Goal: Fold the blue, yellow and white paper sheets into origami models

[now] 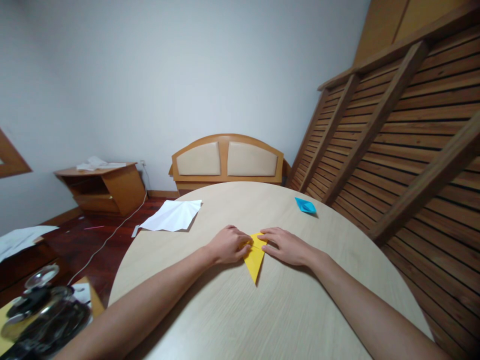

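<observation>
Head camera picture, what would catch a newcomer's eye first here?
The bright yellow folded paper triangle at the middle of the round pale wooden table, pressed flat by the left hand and right hand. Next, the small blue folded paper piece near the table's far right edge, and the crumpled white paper sheet at its far left.

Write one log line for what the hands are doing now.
left hand: pressing yellow paper | right hand: pressing same paper | on: round table | nearby: blue paper, white paper
</observation>
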`<state>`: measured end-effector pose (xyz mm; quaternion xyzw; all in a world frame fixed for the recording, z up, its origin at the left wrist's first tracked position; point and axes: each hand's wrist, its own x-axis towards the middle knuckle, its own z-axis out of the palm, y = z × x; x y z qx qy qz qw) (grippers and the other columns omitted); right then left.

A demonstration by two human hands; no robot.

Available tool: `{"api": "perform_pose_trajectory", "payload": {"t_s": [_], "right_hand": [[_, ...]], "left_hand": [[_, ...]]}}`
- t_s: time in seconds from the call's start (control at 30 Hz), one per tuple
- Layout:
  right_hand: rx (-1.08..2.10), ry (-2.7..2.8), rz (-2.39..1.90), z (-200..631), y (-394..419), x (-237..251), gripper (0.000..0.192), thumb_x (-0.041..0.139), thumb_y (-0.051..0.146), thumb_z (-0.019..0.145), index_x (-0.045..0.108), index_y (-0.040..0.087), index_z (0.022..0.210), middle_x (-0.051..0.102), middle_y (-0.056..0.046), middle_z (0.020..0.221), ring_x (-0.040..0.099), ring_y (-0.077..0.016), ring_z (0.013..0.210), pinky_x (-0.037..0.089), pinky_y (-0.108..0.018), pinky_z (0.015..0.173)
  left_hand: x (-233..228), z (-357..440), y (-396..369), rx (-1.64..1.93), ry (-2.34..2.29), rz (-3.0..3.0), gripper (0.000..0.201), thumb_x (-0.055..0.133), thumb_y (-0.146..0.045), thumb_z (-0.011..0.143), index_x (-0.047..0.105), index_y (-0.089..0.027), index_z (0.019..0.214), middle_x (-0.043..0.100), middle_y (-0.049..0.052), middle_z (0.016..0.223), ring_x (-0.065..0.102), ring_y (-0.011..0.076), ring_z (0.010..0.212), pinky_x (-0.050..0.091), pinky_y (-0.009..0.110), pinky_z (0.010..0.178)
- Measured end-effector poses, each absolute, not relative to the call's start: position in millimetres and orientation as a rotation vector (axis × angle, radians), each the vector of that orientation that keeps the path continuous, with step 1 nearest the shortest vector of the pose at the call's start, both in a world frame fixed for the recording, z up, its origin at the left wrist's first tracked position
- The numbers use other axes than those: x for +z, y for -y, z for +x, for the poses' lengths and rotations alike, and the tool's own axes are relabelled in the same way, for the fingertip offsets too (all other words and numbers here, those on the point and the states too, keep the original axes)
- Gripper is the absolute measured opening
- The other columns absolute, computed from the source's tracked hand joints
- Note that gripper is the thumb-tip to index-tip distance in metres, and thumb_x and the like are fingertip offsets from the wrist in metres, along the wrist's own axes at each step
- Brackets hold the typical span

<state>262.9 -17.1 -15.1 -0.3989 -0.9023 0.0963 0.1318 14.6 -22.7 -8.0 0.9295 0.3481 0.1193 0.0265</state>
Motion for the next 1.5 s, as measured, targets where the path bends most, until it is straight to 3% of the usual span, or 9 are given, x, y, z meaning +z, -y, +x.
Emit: {"api": "perform_pose_trajectory", "payload": {"t_s": [0.13,0.23,0.47,0.8,0.93,1.1,1.5], "right_hand": [[0.196,2.613,-1.139,263.1,18.4,-10.6,0.04,0.047,0.044,0.097,0.066,0.024,0.127,0.064,-0.011,0.127,0.055,-0.0262,0.117,0.04,-0.041,0.104],[0.147,2.61,-1.131,262.8,19.2,-9.1,0.035,0.05,0.038,0.096,0.068,0.024,0.122,0.066,-0.01,0.119,0.058,-0.0247,0.11,0.042,-0.038,0.099],[0.094,2.604,-1.168,262.8,19.7,-7.9,0.028,0.054,0.036,0.094,0.072,0.023,0.112,0.067,-0.009,0.109,0.06,-0.0236,0.1,0.045,-0.035,0.088],[0.093,2.597,-1.115,258.9,20.7,-9.8,0.026,0.055,0.036,0.094,0.072,0.022,0.108,0.069,-0.008,0.108,0.061,-0.0232,0.1,0.046,-0.034,0.088],[0.087,2.594,-1.096,256.5,20.7,-9.4,0.028,0.049,0.035,0.097,0.072,0.021,0.106,0.072,-0.008,0.104,0.062,-0.0228,0.099,0.046,-0.034,0.088],[0.046,2.619,-1.091,253.6,23.0,-6.1,0.029,0.046,0.031,0.098,0.073,0.02,0.1,0.074,-0.007,0.101,0.064,-0.0227,0.096,0.046,-0.033,0.084],[-0.025,2.69,-1.004,238.3,27.4,-7.1,0.025,0.048,0.03,0.098,0.072,0.023,0.101,0.075,-0.006,0.099,0.065,-0.0217,0.092,0.046,-0.031,0.08]], "left_hand": [[-11.5,15.2,26.8,0.368,-1.119,2.852,0.054,0.049,-0.062,0.091,0.059,-0.024,0.128,0.064,0.01,0.13,0.06,0.0277,0.119,0.033,0.049,0.111],[-19.0,13.4,23.6,0.331,-1.163,2.851,0.074,0.052,-0.073,0.083,0.054,-0.021,0.135,0.051,0.015,0.145,0.048,0.0335,0.133,0.035,0.051,0.111],[-22.2,12.4,19.8,0.35,-1.151,2.857,0.052,0.053,-0.051,0.09,0.056,-0.019,0.132,0.057,0.012,0.14,0.051,0.0285,0.131,0.04,0.042,0.11],[-18.8,13.6,23.8,0.362,-1.159,2.779,0.045,0.048,-0.041,0.093,0.051,-0.021,0.134,0.056,0.011,0.14,0.049,0.0261,0.133,0.04,0.04,0.111],[-15.9,15.8,24.9,0.372,-1.174,2.753,0.038,0.044,-0.035,0.094,0.053,-0.023,0.128,0.061,0.009,0.133,0.057,0.0254,0.123,0.044,0.038,0.105],[-12.4,17.5,27.6,0.404,-1.156,2.765,0.04,0.049,-0.043,0.092,0.054,-0.022,0.125,0.065,0.009,0.121,0.065,0.0256,0.106,0.049,0.036,0.094],[-11.5,19.9,29.1,0.404,-1.2,2.727,0.029,0.045,-0.041,0.095,0.06,-0.023,0.111,0.067,0.007,0.109,0.067,0.023,0.095,0.05,0.032,0.086]]}}
